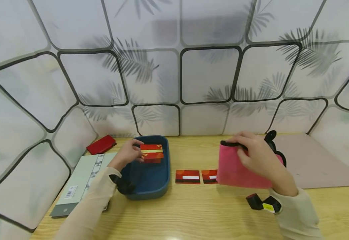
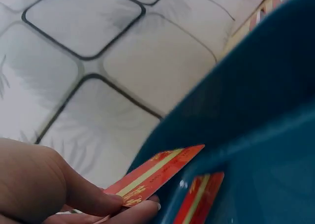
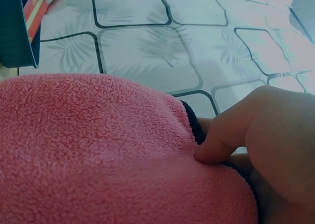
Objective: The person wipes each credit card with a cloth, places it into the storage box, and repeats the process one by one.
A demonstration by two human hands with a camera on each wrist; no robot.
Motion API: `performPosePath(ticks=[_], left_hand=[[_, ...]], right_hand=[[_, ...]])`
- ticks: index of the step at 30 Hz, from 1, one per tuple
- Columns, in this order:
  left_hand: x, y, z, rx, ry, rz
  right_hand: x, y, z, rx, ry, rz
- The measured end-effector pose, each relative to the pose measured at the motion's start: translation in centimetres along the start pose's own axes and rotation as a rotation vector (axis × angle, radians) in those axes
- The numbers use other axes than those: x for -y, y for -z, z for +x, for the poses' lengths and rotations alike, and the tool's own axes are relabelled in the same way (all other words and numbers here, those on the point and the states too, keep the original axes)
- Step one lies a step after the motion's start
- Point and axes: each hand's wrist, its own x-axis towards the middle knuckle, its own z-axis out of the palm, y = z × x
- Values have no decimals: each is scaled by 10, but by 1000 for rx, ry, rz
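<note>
Over the blue tray (image 1: 147, 196), the left hand (image 1: 128, 155) pinches a red card with a gold stripe (image 1: 151, 151) between thumb and fingers. Another red card (image 2: 199, 199) shows below it in the left wrist view, inside the tray. The right hand (image 1: 257, 155) grips the black-trimmed top edge of a pink fuzzy cloth item (image 1: 237, 170), thumb on the near side, as the right wrist view also shows. Two red cards with white strips, one (image 1: 187, 177) whole and one (image 1: 209, 176) partly covered by the pink item, lie between tray and pink item.
At the left, a pale green box or folder (image 1: 81, 183) lies beside the tray, with a dark red flat item (image 1: 101, 144) behind it. A pinkish-beige mat (image 1: 315, 163) lies at the right. The patterned curtain (image 1: 210, 76) rises behind the wooden table (image 1: 192, 213).
</note>
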Motion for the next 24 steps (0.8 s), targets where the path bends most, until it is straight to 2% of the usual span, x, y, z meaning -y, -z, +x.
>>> performPosePath(ticks=[6, 9, 11, 14, 16, 19, 24], left_hand=[[9, 0, 5, -7, 56, 68], [11, -2, 6, -5, 66, 131], [11, -2, 4, -18, 64, 187], [9, -1, 3, -71, 45, 270], [7, 0, 2, -99, 16, 284], [0, -2, 2, -101, -40, 202], [-20, -13, -1, -29, -92, 14]], right_hand=[[2, -1, 1, 29, -22, -9], [2, 0, 1, 30, -20, -9], [1, 1, 1, 22, -17, -7], [0, 6, 1, 11, -19, -2], [-1, 9, 0, -1, -27, 1], [-2, 14, 0, -23, -38, 11], [-7, 23, -1, -54, -54, 11]])
